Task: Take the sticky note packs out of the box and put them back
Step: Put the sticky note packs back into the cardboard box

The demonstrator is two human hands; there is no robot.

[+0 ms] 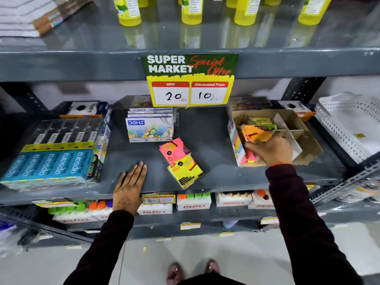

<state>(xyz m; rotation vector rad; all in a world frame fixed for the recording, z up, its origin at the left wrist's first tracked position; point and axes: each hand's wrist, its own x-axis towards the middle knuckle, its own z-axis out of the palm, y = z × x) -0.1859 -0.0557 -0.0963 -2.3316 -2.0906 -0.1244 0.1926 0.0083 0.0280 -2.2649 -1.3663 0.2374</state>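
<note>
An open cardboard box (304, 138) with dividers stands on the right of the grey shelf (205, 128). My right hand (269, 150) is inside its front part, shut on an orange sticky note pack (254, 132). A green pack (264, 122) sits further back in the box, and pink and yellow packs (249, 157) show under my hand. On the shelf to the left lie a pink sticky note pack (174, 150) and a yellow sticky note pack (186, 171), overlapping. My left hand (129, 187) rests flat on the shelf's front edge, fingers apart, holding nothing.
A stack of DOMS colour boxes (150, 125) stands behind the loose packs. Blue apsara pencil packs (51, 165) fill the shelf's left. A white perforated basket (349, 128) is at far right. A price sign (190, 79) hangs from the shelf above. Fitfizz boxes (194, 203) line the lower shelf.
</note>
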